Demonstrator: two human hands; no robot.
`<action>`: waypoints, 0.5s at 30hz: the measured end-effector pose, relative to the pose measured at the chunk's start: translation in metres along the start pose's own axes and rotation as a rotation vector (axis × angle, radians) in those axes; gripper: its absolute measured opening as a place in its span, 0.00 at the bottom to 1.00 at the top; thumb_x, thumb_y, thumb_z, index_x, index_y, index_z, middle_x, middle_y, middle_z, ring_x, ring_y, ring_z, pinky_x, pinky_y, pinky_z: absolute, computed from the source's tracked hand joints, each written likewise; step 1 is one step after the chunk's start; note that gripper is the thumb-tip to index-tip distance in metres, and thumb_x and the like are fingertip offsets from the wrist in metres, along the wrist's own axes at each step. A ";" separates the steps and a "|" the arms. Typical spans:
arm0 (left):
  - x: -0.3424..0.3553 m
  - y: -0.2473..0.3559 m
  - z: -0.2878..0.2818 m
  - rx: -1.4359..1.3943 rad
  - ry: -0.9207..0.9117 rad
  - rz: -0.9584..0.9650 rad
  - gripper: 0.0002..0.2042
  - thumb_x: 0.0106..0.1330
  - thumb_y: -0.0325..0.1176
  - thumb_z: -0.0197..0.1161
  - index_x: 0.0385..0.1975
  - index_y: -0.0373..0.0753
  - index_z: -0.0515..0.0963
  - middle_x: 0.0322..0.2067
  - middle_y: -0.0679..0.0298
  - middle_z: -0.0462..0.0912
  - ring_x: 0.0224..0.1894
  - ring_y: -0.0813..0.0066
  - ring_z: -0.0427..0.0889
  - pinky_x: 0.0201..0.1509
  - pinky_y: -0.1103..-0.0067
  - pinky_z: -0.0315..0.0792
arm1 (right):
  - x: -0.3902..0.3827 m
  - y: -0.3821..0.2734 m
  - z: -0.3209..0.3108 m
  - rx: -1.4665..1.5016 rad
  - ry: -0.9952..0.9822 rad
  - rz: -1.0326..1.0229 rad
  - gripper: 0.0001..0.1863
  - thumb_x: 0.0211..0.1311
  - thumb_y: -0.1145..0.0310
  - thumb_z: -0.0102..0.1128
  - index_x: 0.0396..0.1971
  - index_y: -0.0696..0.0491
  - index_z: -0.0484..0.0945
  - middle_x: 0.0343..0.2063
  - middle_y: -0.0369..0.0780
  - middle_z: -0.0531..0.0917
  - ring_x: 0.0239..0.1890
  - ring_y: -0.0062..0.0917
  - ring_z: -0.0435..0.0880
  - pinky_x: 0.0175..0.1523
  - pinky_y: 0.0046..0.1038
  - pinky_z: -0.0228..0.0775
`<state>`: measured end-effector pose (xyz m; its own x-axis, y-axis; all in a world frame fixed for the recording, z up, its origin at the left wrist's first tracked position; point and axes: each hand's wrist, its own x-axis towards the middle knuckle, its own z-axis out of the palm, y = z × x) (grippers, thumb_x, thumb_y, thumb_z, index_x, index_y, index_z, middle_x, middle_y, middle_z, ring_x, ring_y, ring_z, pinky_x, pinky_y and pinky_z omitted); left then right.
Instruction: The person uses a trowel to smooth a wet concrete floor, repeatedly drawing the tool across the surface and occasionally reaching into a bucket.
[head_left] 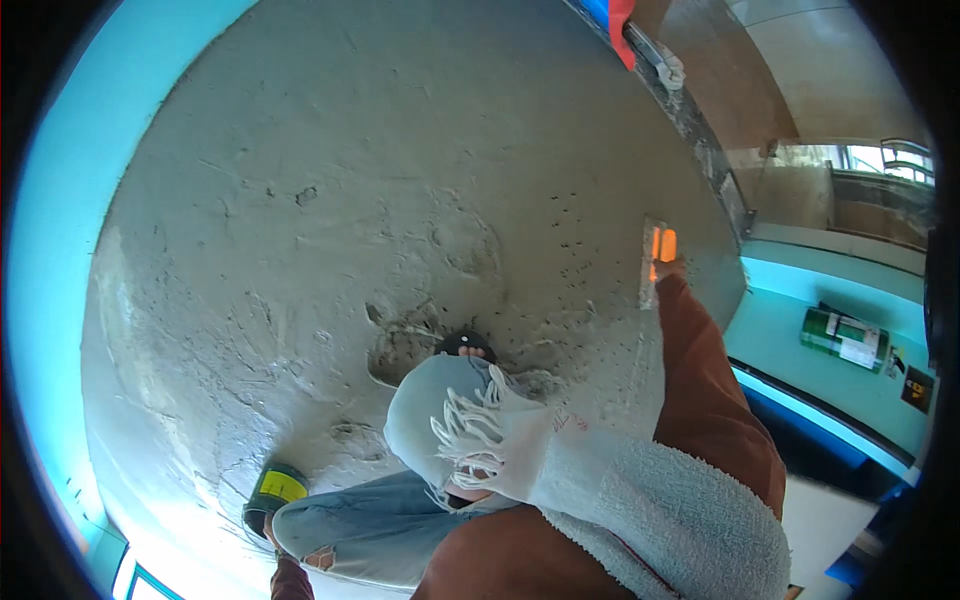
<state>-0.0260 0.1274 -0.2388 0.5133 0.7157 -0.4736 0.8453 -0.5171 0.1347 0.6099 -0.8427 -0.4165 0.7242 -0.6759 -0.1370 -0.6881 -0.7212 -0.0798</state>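
Observation:
My right hand (pixel 668 268) grips an orange-handled steel trowel (pixel 650 235) lying flat on the wet grey cement floor (pixel 330 180), right of centre. At the lower left, my left hand (pixel 270 532) is closed on a dark green object with a yellow band (pixel 272 492), beside my knee. My foot in a black sandal (pixel 470 340) is on the cement, next to a rough hollow in it. A pale fringed towel hangs over my legs.
Teal walls (pixel 55 260) bound the cement at left. At right, a teal ledge holds a green package (pixel 842 338). Brown tiled flooring (pixel 760 70) lies beyond the edge strip at upper right, with red and blue items (pixel 610 18) near the edge.

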 end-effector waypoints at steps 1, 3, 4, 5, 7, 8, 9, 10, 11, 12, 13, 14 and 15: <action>0.000 0.007 -0.005 0.014 0.014 -0.004 0.17 0.68 0.41 0.57 0.38 0.29 0.77 0.31 0.40 0.82 0.35 0.40 0.81 0.37 0.55 0.72 | 0.009 0.006 0.009 0.117 -0.053 -0.056 0.39 0.41 0.54 0.79 0.51 0.59 0.71 0.43 0.48 0.82 0.41 0.41 0.85 0.45 0.41 0.78; 0.006 0.018 -0.016 0.026 0.035 0.006 0.17 0.68 0.41 0.57 0.37 0.29 0.77 0.31 0.40 0.82 0.34 0.40 0.81 0.37 0.55 0.72 | 0.029 0.026 0.032 0.208 -0.157 0.012 0.36 0.45 0.61 0.79 0.52 0.59 0.69 0.39 0.45 0.82 0.39 0.37 0.84 0.42 0.40 0.79; 0.010 0.024 -0.012 0.018 0.037 0.004 0.17 0.68 0.41 0.57 0.37 0.29 0.77 0.30 0.40 0.82 0.34 0.40 0.81 0.37 0.55 0.72 | 0.049 0.037 0.036 0.223 -0.155 0.006 0.36 0.45 0.61 0.79 0.52 0.59 0.69 0.39 0.45 0.82 0.39 0.37 0.84 0.42 0.40 0.79; 0.019 0.030 -0.003 0.000 0.013 0.019 0.17 0.68 0.41 0.57 0.37 0.29 0.77 0.30 0.40 0.82 0.34 0.40 0.81 0.37 0.55 0.72 | 0.071 0.061 0.040 0.196 -0.155 0.035 0.34 0.47 0.66 0.77 0.52 0.58 0.67 0.38 0.44 0.82 0.38 0.35 0.84 0.39 0.39 0.79; 0.009 0.033 0.000 -0.003 0.029 0.005 0.17 0.68 0.41 0.57 0.37 0.29 0.77 0.30 0.40 0.81 0.34 0.40 0.81 0.37 0.56 0.72 | 0.092 0.079 0.072 0.157 -0.192 0.037 0.33 0.49 0.71 0.75 0.53 0.56 0.66 0.37 0.44 0.81 0.37 0.34 0.84 0.37 0.38 0.78; 0.005 0.037 -0.003 0.005 0.036 0.000 0.17 0.68 0.41 0.58 0.37 0.29 0.77 0.30 0.40 0.81 0.33 0.41 0.81 0.37 0.56 0.72 | 0.094 0.090 0.091 0.235 -0.148 -0.022 0.32 0.50 0.73 0.73 0.54 0.55 0.64 0.36 0.43 0.81 0.35 0.32 0.83 0.35 0.37 0.78; 0.000 0.039 -0.003 0.006 0.038 -0.009 0.17 0.68 0.41 0.58 0.37 0.29 0.77 0.30 0.40 0.81 0.33 0.41 0.81 0.37 0.56 0.72 | 0.100 0.095 0.107 0.314 -0.097 -0.088 0.32 0.51 0.75 0.72 0.54 0.53 0.63 0.36 0.42 0.80 0.33 0.31 0.83 0.34 0.36 0.78; -0.009 0.033 0.007 -0.020 0.032 -0.033 0.17 0.67 0.41 0.58 0.37 0.29 0.77 0.30 0.40 0.81 0.33 0.41 0.81 0.37 0.56 0.72 | 0.115 0.097 0.111 0.290 -0.100 -0.121 0.32 0.51 0.75 0.72 0.54 0.53 0.63 0.36 0.42 0.80 0.33 0.31 0.83 0.34 0.36 0.78; -0.014 0.027 0.025 -0.052 0.025 -0.049 0.17 0.67 0.41 0.58 0.37 0.29 0.77 0.30 0.40 0.81 0.33 0.41 0.81 0.37 0.56 0.72 | 0.135 0.098 0.105 0.231 0.062 -0.326 0.31 0.51 0.77 0.70 0.54 0.52 0.63 0.36 0.42 0.80 0.32 0.30 0.82 0.33 0.36 0.78; 0.044 0.045 0.059 -0.073 -0.073 0.024 0.17 0.67 0.41 0.58 0.37 0.29 0.77 0.29 0.40 0.81 0.33 0.41 0.81 0.37 0.56 0.73 | 0.138 0.176 0.048 0.075 0.288 -0.429 0.30 0.52 0.78 0.68 0.54 0.52 0.63 0.36 0.41 0.80 0.31 0.29 0.81 0.32 0.35 0.78; 0.019 0.041 0.022 -0.030 0.006 0.000 0.17 0.67 0.41 0.58 0.37 0.29 0.77 0.29 0.40 0.81 0.33 0.41 0.81 0.36 0.56 0.73 | 0.117 0.138 0.094 0.247 0.099 -0.330 0.30 0.51 0.77 0.69 0.54 0.54 0.64 0.37 0.42 0.81 0.33 0.31 0.83 0.34 0.35 0.78; -0.004 0.041 -0.006 0.012 0.040 -0.025 0.17 0.67 0.41 0.58 0.37 0.29 0.76 0.29 0.40 0.81 0.32 0.41 0.81 0.36 0.56 0.73 | 0.094 0.106 0.115 0.364 -0.081 -0.215 0.30 0.51 0.76 0.70 0.54 0.56 0.66 0.38 0.43 0.82 0.36 0.34 0.84 0.37 0.36 0.78; 0.002 0.049 -0.024 0.054 0.035 -0.016 0.16 0.67 0.41 0.58 0.37 0.29 0.76 0.29 0.40 0.81 0.32 0.41 0.81 0.36 0.56 0.73 | 0.066 0.107 0.110 0.429 -0.215 -0.050 0.30 0.50 0.75 0.71 0.54 0.57 0.67 0.39 0.44 0.83 0.39 0.36 0.85 0.39 0.36 0.78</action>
<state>0.0200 0.1146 -0.2123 0.5053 0.7395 -0.4448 0.8446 -0.5294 0.0792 0.5793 -0.9472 -0.5422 0.7623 -0.5627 -0.3199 -0.6419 -0.5937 -0.4853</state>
